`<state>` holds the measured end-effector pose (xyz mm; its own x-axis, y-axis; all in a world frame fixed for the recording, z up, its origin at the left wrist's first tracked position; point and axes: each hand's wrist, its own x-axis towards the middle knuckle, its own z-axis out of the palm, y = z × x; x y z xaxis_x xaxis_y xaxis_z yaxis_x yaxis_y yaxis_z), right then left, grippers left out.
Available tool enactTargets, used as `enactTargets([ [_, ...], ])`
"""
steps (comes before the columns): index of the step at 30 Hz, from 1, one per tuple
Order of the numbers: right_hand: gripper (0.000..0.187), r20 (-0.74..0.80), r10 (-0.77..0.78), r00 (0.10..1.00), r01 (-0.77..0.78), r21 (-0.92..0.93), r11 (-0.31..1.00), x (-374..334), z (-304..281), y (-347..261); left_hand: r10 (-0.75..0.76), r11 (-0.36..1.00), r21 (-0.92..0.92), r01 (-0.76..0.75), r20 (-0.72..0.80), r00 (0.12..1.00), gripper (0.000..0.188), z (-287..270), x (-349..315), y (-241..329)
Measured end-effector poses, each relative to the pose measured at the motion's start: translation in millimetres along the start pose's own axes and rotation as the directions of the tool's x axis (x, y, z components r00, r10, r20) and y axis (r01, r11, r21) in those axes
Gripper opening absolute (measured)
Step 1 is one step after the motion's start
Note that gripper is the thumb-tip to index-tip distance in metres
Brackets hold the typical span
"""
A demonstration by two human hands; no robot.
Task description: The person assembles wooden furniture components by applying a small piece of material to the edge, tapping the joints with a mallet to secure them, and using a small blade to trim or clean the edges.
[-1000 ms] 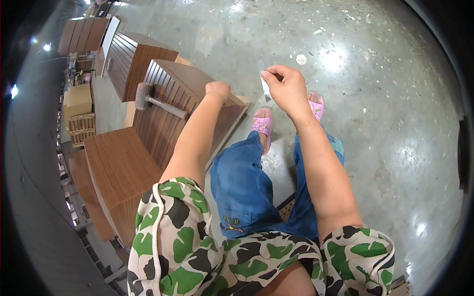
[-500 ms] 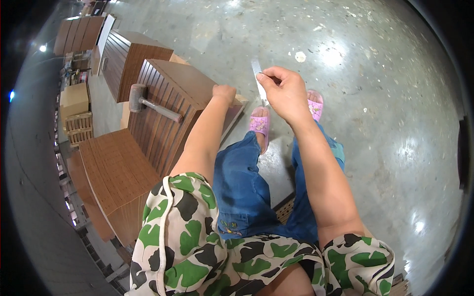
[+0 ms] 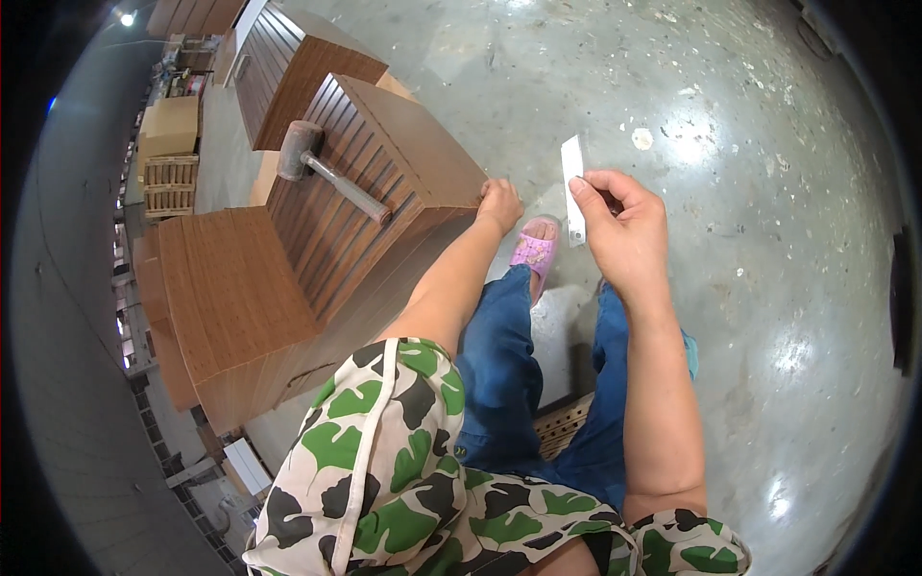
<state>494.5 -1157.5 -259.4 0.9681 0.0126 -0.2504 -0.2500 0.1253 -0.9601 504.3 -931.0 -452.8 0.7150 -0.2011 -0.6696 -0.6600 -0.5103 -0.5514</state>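
A flat, pale strip [image 3: 572, 158] with a slanted end and a small hole near its lower end stands upright in my right hand [image 3: 629, 226], pinched between thumb and fingers above the floor. My left hand [image 3: 500, 204] is closed at the near right corner of a brown wood-grain cabinet [image 3: 413, 144], its fingers curled over the edge; the fingertips are partly hidden. On the cabinet's slatted face lies a mallet [image 3: 346, 182] with a dark grey head, its handle towards my left hand.
Another slatted brown cabinet [image 3: 298, 72] stands beyond, and a brown box-shaped unit [image 3: 235, 288] sits at the left. Further left are wooden pallets [image 3: 171, 182] and a cardboard box [image 3: 170, 125]. My foot in a pink slipper [image 3: 534, 252] is on the grey floor [image 3: 759, 288] close to the cabinet.
The view has shifted, and the cabinets and mallet appear changed in position. My left hand has come to the cabinet's near corner. The strip, still in my right hand, now shows its broad side.
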Motion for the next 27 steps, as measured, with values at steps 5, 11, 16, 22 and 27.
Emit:
enactTargets([
  [5, 0.014, 0.023, 0.002, 1.0, -0.003, 0.024, 1.0, -2, 8, 4, 0.055, 0.996, -0.066, -0.052, 0.039, 0.998, 0.025, 7, -10, -11],
  [11, 0.017, -0.017, -0.044, 0.999, 0.043, -0.039, 0.998, 6, 7, 0, 0.092, 0.968, 0.229, -0.1, 0.045, 0.995, 0.039, -15, -65, -31],
  [16, 0.02, -0.1, -0.084, 0.991, 0.068, -0.15, 0.986, 8, 4, 15, 0.197, 0.845, 0.507, -0.172, 0.005, 0.98, 0.057, -11, -117, -39],
  [22, 0.02, -0.169, -0.083, 0.982, 0.051, -0.184, 0.982, 10, -11, 20, 0.226, 0.738, 0.622, -0.261, 0.137, 0.964, 0.059, 0, -158, -47],
  [27, 0.02, -0.145, -0.061, 0.988, 0.034, -0.179, 0.983, 12, -15, 20, 0.23, 0.774, 0.592, -0.224, 0.066, 0.971, 0.061, 1, -142, -39],
])
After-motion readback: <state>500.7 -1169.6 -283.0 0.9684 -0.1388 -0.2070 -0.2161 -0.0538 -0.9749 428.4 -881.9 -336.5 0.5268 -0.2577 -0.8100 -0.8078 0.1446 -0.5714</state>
